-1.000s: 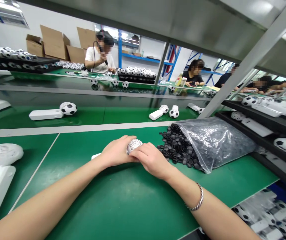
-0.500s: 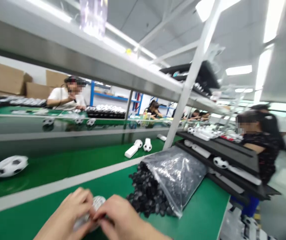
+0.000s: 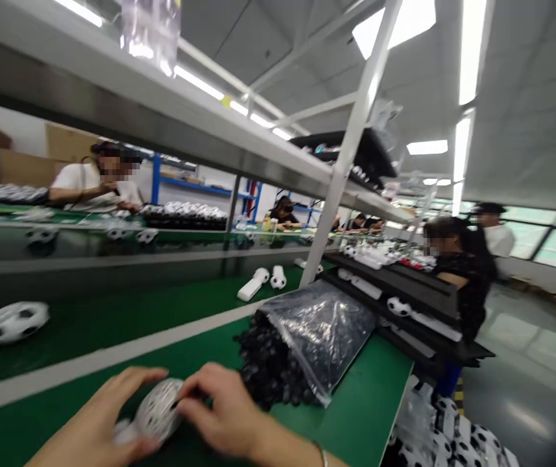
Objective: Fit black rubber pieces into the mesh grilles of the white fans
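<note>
A white round piece with a slotted, cage-like head [image 3: 159, 410] is held low in the view. My left hand [image 3: 107, 415] grips it from the left, thumb below and fingers above. My right hand [image 3: 222, 405] is pinched at the right side of the round head; whatever lies between its fingertips is too small to make out. Just beyond my right hand, small black pieces [image 3: 270, 363] spill from a clear plastic bag [image 3: 329, 331] on the green work surface [image 3: 355, 421].
White football-patterned pieces [image 3: 17, 322] lie on the green belt [image 3: 126, 324] beyond a pale strip. A slanted metal post [image 3: 340, 168] rises behind the bag. Stacked black trays [image 3: 404, 292] stand at the right, near a seated person [image 3: 457, 279]. More pieces [image 3: 462, 441] lie below right.
The view has swung right, so the surroundings appear shifted left. My left hand's fingers have spread apart somewhat, and more of the round head shows between my hands.
</note>
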`<state>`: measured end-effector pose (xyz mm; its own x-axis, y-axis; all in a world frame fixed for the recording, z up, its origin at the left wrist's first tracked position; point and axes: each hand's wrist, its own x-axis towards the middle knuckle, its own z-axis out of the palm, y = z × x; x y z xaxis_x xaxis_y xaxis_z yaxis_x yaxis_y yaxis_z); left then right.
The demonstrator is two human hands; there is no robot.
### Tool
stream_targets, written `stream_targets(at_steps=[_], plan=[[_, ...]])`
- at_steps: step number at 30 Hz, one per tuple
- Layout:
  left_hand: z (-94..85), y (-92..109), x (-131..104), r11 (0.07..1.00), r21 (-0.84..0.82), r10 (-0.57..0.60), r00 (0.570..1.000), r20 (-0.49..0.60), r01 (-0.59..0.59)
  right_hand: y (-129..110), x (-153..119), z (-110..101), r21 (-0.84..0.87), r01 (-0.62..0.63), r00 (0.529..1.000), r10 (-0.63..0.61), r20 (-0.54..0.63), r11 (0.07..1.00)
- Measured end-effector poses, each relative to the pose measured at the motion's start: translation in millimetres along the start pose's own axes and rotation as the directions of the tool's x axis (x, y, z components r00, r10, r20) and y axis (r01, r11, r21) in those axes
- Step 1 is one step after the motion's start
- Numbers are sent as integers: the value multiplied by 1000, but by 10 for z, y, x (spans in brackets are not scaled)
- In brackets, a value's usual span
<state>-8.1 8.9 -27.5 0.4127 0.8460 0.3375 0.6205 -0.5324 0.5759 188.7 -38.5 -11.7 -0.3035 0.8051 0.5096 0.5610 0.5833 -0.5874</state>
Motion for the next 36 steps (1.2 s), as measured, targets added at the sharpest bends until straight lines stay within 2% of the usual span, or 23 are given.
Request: stream_targets(at_steps=[3,5,11,14,18,23,28,36], plan=[[-138,111,-39,989,6,-142,962,233,144,-71,-24,-44,96,-39,999,40,-8,995],[-180,191,-44,986,-31,-150,946,288,166,-73,-38,-30,137,-60,998,59,7,989],[-164,270,-60,995,57,-100,950,296,87,-46,-87,65,177,-60,996,47,80,982],[-158,279,-77,994,63,-98,956,277,84,-45,-96,75,153,-50,998,41,56,987],[-161,288,-68,993,50,-117,957,267,108,-4,-83,102,170,-116,993,114,26,979],[-146,276,-62,992,32,-127,959,253,123,45,-72,154,317,-204,979,191,73,926],[-130,262,-67,992,0,-120,958,259,125,46,-60,137,315,-206,978,187,92,926],[-149,348,-75,986,73,-165,957,238,152,24,-66,97,275,-163,984,136,116,947]])
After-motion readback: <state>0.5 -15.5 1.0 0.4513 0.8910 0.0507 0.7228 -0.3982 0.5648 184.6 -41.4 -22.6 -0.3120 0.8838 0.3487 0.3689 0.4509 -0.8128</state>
